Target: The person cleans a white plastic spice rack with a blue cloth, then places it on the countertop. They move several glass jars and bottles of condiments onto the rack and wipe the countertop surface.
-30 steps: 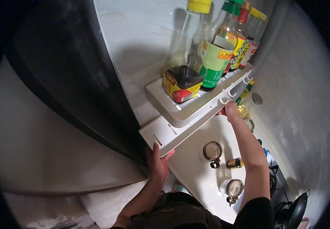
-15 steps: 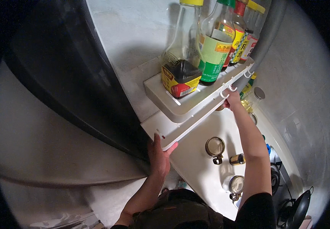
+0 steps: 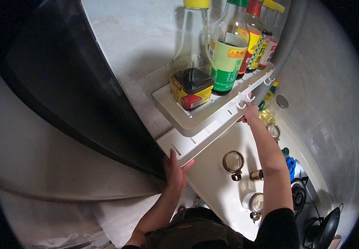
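Both my hands are on a white slotted plastic shelf (image 3: 189,141), just beneath a fixed-looking upper shelf (image 3: 174,124) with white hooks (image 3: 241,103). My left hand (image 3: 175,170) is closed round the lower shelf's near end, thumb along its side. My right hand (image 3: 250,113) grips its far end below the hooks, fingers partly hidden. On the upper shelf stand several sauce bottles, including a square yellow-capped one (image 3: 189,89) and a green-labelled one (image 3: 227,62).
A dark tall panel (image 3: 63,83) curves along the left. Below lies a white counter (image 3: 212,191) with lidded jars (image 3: 233,162), a small dark bottle (image 3: 256,175), an oil bottle (image 3: 273,110), a blue cloth (image 3: 290,168), a hob (image 3: 298,195) and a black pan (image 3: 329,226).
The lower shelf and my left hand have shifted slightly within the view, with more of the shelf's slotted surface showing than half a second ago. Both hands keep their grip.
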`<state>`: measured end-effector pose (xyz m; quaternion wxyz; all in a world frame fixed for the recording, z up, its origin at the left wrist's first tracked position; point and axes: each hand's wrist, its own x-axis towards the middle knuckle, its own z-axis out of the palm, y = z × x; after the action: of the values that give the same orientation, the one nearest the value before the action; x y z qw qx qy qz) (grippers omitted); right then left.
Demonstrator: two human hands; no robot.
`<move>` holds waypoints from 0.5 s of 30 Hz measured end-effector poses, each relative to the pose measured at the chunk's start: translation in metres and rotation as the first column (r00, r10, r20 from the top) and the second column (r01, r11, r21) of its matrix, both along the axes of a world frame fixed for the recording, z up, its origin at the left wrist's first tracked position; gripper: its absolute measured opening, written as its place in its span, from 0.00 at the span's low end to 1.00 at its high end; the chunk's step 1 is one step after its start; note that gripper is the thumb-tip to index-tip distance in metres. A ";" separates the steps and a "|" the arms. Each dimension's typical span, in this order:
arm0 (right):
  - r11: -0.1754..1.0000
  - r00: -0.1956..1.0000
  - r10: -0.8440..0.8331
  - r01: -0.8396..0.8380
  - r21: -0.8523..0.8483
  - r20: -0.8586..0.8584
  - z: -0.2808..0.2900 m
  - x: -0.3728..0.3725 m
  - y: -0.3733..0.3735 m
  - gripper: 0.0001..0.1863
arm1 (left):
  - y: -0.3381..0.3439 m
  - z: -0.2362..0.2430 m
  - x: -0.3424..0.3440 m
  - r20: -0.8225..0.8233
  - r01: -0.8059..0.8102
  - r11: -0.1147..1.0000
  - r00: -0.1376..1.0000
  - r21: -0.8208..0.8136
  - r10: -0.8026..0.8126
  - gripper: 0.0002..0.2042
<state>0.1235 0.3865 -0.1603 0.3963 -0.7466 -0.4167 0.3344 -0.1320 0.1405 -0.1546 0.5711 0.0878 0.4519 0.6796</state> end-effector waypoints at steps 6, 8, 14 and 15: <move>0.995 0.985 0.094 -0.090 -0.032 0.144 0.004 -0.006 -0.003 0.30 | -0.003 -0.022 -0.006 0.008 0.037 0.995 0.999 -0.090 -0.037 0.28; 0.992 0.980 0.129 -0.127 -0.025 0.149 0.008 -0.009 -0.006 0.30 | -0.003 -0.023 -0.007 -0.002 0.028 0.994 1.000 -0.109 -0.028 0.28; 0.993 0.969 0.093 -0.106 0.047 0.230 -0.027 0.027 0.039 0.28 | -0.002 -0.007 -0.005 -0.061 -0.002 0.994 0.998 -0.106 -0.004 0.31; 0.993 0.973 0.090 -0.104 0.058 0.213 -0.018 0.020 0.037 0.30 | -0.002 -0.010 -0.011 -0.053 -0.022 0.995 0.998 -0.094 0.017 0.31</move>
<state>0.1436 0.4238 -0.1786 0.3589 -0.7423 -0.5035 0.2583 -0.1431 0.1384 -0.1645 0.5560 0.0739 0.4990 0.6606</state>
